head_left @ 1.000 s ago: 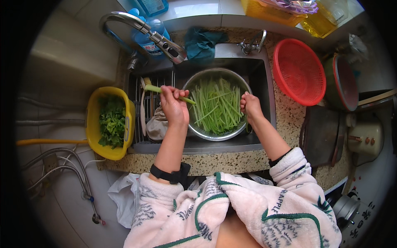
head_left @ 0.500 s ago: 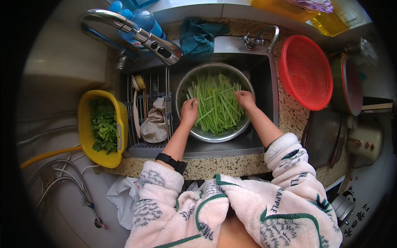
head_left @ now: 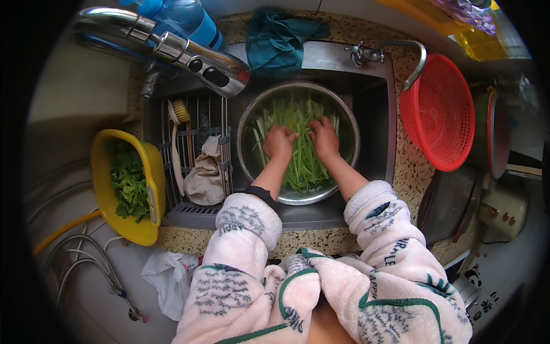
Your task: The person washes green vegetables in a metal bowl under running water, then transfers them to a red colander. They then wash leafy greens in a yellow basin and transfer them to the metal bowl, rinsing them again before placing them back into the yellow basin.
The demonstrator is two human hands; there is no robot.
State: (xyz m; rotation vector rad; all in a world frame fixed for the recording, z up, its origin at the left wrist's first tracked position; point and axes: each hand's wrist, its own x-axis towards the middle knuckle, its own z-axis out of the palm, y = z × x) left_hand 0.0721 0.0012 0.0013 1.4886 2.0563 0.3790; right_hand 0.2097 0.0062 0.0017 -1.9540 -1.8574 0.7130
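A round steel basin (head_left: pixel 243 150) stands in the sink, filled with long, cut green celery stalks (head_left: pixel 305 166). Both of my hands are inside it, over the middle of the stalks and a short gap apart. My left hand (head_left: pixel 279 142) is closed, its fingers curled down among the stalks and its thumb pointing right. Opposite it, my right hand (head_left: pixel 323 139) is closed round stalks too, with its thumb turned inward. The fingertips of both are partly hidden by the hands themselves. The stalks' far ends look blurred.
Left of the basin, a wire rack (head_left: pixel 228 152) holds a brush (head_left: pixel 175 137) and a beige cloth (head_left: pixel 205 180). A yellow basket (head_left: pixel 150 166) with leafy greens stands further left. A large faucet (head_left: pixel 197 66) overhangs the sink's back left; a red colander (head_left: pixel 441 114) sits right, beneath a smaller tap (head_left: pixel 421 57).
Both hands have moved inward from the basin's sides onto the middle of the celery stalks, closing on them. The whole view has shifted slightly.
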